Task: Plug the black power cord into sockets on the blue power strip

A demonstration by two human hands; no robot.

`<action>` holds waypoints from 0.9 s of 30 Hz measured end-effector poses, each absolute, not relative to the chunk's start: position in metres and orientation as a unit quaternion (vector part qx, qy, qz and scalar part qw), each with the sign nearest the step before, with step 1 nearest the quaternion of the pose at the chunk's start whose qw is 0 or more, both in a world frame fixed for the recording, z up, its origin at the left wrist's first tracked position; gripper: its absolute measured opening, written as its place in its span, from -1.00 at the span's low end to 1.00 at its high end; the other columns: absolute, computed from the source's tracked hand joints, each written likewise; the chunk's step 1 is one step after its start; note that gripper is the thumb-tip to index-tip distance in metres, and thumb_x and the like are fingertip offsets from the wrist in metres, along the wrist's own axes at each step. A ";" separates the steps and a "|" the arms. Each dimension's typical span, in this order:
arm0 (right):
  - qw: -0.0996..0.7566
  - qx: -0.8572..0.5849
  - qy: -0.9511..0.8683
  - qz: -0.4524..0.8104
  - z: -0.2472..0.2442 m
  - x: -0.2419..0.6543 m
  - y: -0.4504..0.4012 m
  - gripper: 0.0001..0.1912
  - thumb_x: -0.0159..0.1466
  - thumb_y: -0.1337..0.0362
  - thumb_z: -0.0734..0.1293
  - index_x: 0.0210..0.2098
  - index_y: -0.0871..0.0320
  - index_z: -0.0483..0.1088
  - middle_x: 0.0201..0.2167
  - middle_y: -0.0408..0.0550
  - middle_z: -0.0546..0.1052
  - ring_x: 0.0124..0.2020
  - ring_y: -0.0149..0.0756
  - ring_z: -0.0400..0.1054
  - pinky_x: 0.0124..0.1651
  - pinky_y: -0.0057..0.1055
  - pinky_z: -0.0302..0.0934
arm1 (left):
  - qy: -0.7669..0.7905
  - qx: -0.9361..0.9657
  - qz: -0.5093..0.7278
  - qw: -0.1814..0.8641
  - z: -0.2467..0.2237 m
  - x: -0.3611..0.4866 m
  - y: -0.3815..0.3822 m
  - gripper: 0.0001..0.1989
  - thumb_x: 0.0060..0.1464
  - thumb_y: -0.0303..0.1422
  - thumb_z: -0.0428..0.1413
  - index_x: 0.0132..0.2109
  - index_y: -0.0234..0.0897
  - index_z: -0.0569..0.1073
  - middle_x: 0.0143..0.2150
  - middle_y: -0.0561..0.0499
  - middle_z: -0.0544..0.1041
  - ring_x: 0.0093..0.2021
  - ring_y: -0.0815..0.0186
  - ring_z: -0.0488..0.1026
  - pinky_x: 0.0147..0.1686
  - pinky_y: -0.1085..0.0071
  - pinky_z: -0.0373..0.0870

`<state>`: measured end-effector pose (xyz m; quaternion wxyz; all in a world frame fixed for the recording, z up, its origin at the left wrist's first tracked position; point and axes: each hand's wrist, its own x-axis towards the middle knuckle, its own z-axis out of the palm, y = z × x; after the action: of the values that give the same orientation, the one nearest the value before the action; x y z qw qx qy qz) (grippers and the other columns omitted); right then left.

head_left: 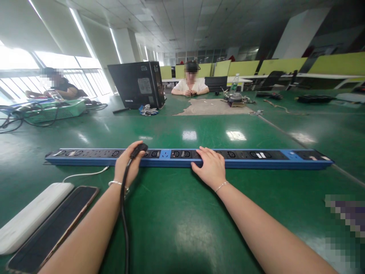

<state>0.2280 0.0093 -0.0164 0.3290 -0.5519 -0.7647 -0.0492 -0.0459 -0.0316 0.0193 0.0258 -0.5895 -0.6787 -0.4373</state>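
Note:
A long blue power strip [165,163] with black socket sections lies crosswise on the green table. My left hand [127,164] is closed around a black power plug [139,150], holding it over the sockets left of the strip's middle. Whether the plug touches a socket I cannot tell. Its black cord [124,213] runs down past my wrist and out at the bottom. Right of the middle, my right hand [211,167] rests on the strip, fingers spread over its top and thumb at the near edge.
At the lower left lie a white power bank [31,217] with a short cable and a dark phone [54,232]. Farther back stand a black computer case [137,85], a glove [148,110] and a green basket [54,111]. Two people sit beyond, one opposite [190,85].

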 end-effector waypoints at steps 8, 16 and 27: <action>0.335 -0.554 -0.761 -0.046 -0.016 0.226 0.009 -0.54 0.12 0.10 0.28 -0.02 0.12 0.39 0.10 -0.02 0.40 0.14 -0.12 0.19 0.14 -0.13 -0.07 | -0.677 -0.649 -0.346 -0.013 0.012 0.005 -0.013 -0.61 0.11 -0.16 0.00 0.08 -0.07 0.38 -0.09 -0.02 0.56 -0.11 0.19 0.49 -0.10 0.28 0.37; 0.337 -0.552 -0.761 -0.044 -0.017 0.225 0.009 -0.54 0.12 0.10 0.28 -0.01 0.11 0.38 0.10 -0.04 0.40 0.14 -0.12 0.17 0.13 -0.11 -0.07 | -0.683 -0.666 -0.294 0.051 0.008 0.005 -0.012 -0.63 0.13 -0.15 -0.02 0.07 -0.07 0.38 -0.17 -0.03 0.58 -0.18 0.18 0.50 -0.15 0.27 0.35; 0.332 -0.553 -0.763 -0.040 -0.016 0.225 0.009 -0.54 0.13 0.09 0.27 -0.01 0.10 0.38 0.11 -0.04 0.39 0.15 -0.12 0.17 0.13 -0.10 -0.08 | -0.669 -0.687 -0.270 0.084 0.005 0.006 -0.011 -0.66 0.15 -0.17 -0.05 0.06 -0.03 0.37 -0.11 0.01 0.56 -0.13 0.20 0.48 -0.09 0.26 0.30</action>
<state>0.2254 0.0086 -0.0164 0.3317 -0.5528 -0.7633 -0.0403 0.0057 -0.0106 0.0047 0.0844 -0.6874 -0.6690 -0.2699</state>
